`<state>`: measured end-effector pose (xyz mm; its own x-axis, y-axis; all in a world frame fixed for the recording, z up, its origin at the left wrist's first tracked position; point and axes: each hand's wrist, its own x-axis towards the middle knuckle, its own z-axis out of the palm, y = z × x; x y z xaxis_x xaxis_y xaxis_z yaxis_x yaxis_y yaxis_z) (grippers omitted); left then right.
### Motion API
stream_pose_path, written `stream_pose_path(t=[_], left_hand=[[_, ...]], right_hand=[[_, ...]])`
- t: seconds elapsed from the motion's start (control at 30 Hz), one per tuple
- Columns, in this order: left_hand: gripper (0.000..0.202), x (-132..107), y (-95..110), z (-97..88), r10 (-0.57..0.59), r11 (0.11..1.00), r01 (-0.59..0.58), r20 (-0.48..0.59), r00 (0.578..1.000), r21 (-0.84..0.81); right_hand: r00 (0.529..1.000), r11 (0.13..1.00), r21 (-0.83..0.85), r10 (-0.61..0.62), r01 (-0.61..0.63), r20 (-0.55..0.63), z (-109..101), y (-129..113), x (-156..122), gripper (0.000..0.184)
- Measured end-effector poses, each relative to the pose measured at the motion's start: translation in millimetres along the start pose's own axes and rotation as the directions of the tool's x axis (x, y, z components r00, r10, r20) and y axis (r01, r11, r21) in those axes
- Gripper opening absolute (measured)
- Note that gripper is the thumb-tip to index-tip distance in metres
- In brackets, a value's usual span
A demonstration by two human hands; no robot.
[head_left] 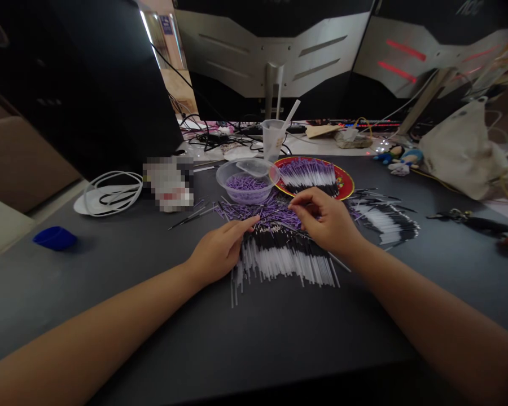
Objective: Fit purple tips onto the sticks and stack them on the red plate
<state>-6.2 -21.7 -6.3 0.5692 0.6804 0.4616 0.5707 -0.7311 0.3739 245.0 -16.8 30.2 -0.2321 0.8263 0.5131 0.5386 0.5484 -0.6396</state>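
My left hand (pixel 220 248) is closed at the left edge of a spread of thin rods, index finger stretched along the thumb. What its fingertips hold, if anything, is too small to make out. Over the pile of small purple pieces (pixel 232 211), my right hand (pixel 324 219) pinches with thumb and forefinger. Whatever sits in that pinch is too fine to name. Below both hands, thin rods with whitish clear tubes and black ends (pixel 275 262) lie side by side, black ends pointing away from me. Behind the hands, a clear plastic bowl (pixel 248 194) holds more purple pieces.
A red oval plate (pixel 346 189) carries purple-tipped rods. More black-and-white rods (pixel 381 223) lie to the right, near pliers (pixel 478 223). A plastic cup (pixel 272 141) with a straw stands behind the bowl. At left are a blue cap-like object (pixel 55 238) and a coiled white cable (pixel 114 194).
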Motion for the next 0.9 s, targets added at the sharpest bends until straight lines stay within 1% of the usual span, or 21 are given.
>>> stream_pose_path(t=[0.23, 0.43, 0.53, 0.6, 0.73, 0.8, 0.9], left_hand=[[0.052, 0, 2, -0.8, -0.01, 0.999, 0.009, 0.027, 1.0, 0.035], [0.052, 0, 3, -1.4, -0.015, 0.998, 0.012, 0.048, 0.999, 0.066], [0.05, 0, 4, -2.0, -0.003, 0.994, -0.004, 0.071, 0.997, 0.105], [0.049, 0, 6, -2.0, -0.003, 0.986, -0.012, 0.092, 0.996, 0.168], [0.048, 0, 11, -1.2, -0.026, 0.949, -0.018, 0.136, 0.99, 0.314], [0.048, 0, 12, -0.9, -0.033, 0.938, -0.023, 0.156, 0.987, 0.345], [0.048, 0, 12, -0.9, -0.038, 0.938, -0.02, 0.159, 0.987, 0.347]], right_hand=[[0.999, 0.998, -0.033, -0.048, 0.047, -0.012, 2, 0, 0, 0.006], [0.992, 0.989, -0.07, -0.13, 0.13, 0.004, 3, 1, -1, 0.007], [0.977, 0.971, -0.115, -0.205, 0.211, 0.056, 4, 0, -2, 0.008], [0.965, 0.959, -0.127, -0.242, 0.254, 0.103, 5, 0, -3, 0.01], [0.952, 0.948, -0.133, -0.27, 0.29, 0.145, 10, 0, -3, 0.013], [0.946, 0.939, -0.158, -0.281, 0.306, 0.162, 11, 0, -4, 0.013], [0.94, 0.926, -0.202, -0.283, 0.32, 0.192, 12, 2, -3, 0.013]])
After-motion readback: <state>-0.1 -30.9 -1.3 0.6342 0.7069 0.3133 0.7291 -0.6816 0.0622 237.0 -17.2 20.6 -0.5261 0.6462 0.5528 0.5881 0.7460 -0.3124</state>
